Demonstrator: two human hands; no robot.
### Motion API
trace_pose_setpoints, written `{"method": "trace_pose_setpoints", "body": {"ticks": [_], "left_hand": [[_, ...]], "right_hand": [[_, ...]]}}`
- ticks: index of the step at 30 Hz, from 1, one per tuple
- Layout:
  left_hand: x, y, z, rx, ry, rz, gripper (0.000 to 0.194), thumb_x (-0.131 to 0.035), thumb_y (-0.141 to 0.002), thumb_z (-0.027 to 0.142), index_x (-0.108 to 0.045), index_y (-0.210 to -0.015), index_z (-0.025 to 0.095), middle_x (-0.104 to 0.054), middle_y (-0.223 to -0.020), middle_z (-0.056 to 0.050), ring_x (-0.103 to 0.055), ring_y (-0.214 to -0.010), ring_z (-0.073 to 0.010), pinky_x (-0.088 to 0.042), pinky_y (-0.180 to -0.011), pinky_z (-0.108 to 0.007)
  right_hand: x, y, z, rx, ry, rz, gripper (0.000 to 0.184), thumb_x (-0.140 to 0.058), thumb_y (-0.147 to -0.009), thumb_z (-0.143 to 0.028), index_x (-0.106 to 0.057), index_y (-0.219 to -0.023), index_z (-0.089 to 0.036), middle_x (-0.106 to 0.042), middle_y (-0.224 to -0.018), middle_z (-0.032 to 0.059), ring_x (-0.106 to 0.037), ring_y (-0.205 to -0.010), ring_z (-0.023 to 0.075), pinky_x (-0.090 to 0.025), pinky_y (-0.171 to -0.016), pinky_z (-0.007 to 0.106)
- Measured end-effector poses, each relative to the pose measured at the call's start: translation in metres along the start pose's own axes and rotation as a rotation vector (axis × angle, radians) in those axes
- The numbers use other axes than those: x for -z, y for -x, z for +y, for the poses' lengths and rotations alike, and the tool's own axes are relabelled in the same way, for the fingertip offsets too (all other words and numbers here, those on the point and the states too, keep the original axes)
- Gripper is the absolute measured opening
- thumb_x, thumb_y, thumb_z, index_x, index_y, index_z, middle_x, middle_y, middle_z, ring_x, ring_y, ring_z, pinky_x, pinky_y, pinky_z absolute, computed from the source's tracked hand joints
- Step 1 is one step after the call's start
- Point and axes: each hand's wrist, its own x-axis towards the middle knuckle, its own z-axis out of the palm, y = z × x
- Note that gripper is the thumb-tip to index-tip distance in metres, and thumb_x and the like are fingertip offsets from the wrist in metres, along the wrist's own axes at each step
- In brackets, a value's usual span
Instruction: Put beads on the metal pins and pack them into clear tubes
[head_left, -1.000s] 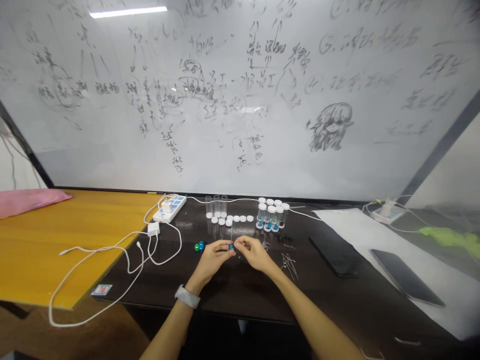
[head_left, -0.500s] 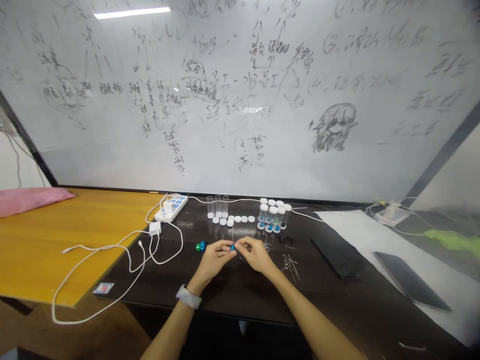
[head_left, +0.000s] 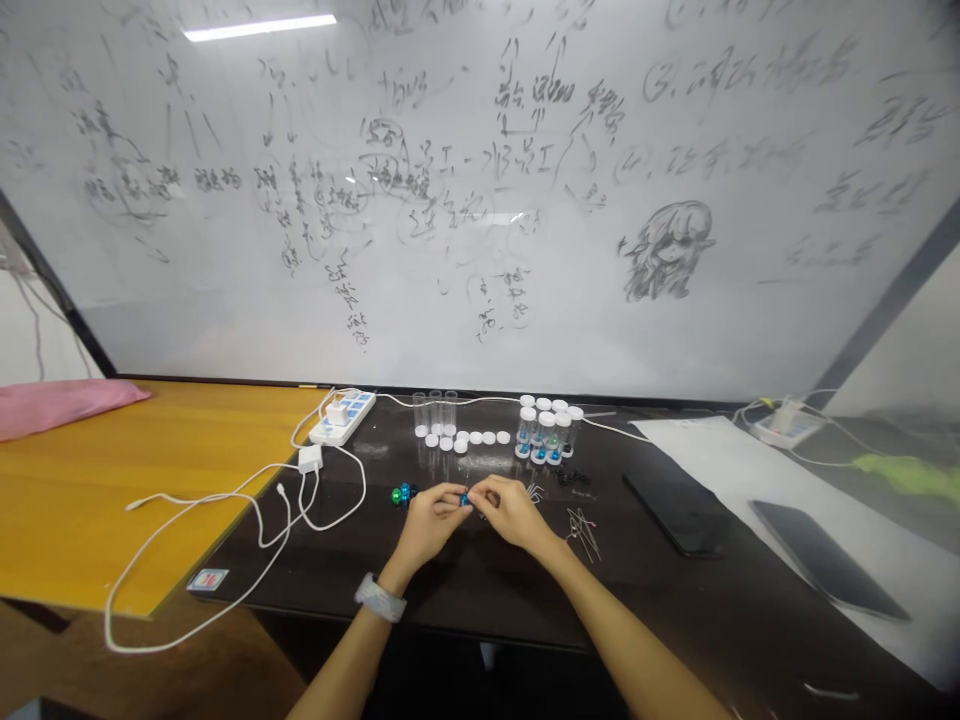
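My left hand (head_left: 429,518) and my right hand (head_left: 511,509) meet over the dark table (head_left: 465,580), fingertips pinched together on a small blue bead (head_left: 464,497). A thin pin may stick up from the bead, too fine to be sure. A green and a blue bead (head_left: 400,493) lie just left of my left hand. Behind my hands stand three empty clear vials (head_left: 434,410), a row of white caps (head_left: 469,438) and a cluster of capped vials with beads inside (head_left: 547,431). Thin metal pins (head_left: 581,526) lie right of my right hand.
A white power strip (head_left: 342,415) with a charger and long white cables (head_left: 225,520) trails over the yellow table (head_left: 112,480) at left. Two dark phones (head_left: 671,510) (head_left: 825,560) lie at right, one on white paper (head_left: 757,480). A whiteboard (head_left: 480,190) fills the back.
Both hands have stayed together on the bead, shifting only slightly; the thin pin seen standing above the bead earlier is no longer plainly visible.
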Motion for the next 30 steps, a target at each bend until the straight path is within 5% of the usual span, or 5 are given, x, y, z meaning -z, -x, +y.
{"method": "trace_pose_setpoints", "body": {"ticks": [14, 30], "left_hand": [[-0.006, 0.003, 0.009, -0.032, 0.013, 0.062, 0.031, -0.08, -0.071, 0.037, -0.072, -0.096, 0.018, -0.075, -0.083, -0.007, -0.073, -0.074, -0.0218, -0.06, -0.071, -0.034], [-0.005, 0.002, 0.01, 0.032, 0.099, 0.082, 0.031, -0.083, -0.066, 0.033, -0.073, -0.091, 0.016, -0.073, -0.08, -0.006, -0.069, -0.07, -0.0185, -0.057, -0.07, -0.03]], "right_hand": [[-0.016, 0.006, -0.01, 0.042, 0.208, 0.065, 0.023, -0.043, -0.102, -0.025, -0.063, -0.09, -0.02, -0.064, -0.085, 0.0052, -0.063, -0.076, 0.0192, -0.046, -0.072, 0.029], [-0.031, 0.007, -0.01, 0.104, 0.487, 0.081, 0.032, -0.034, -0.105, -0.025, -0.062, -0.089, -0.02, -0.061, -0.084, 0.0089, -0.058, -0.079, 0.0205, -0.046, -0.064, 0.027]]}}
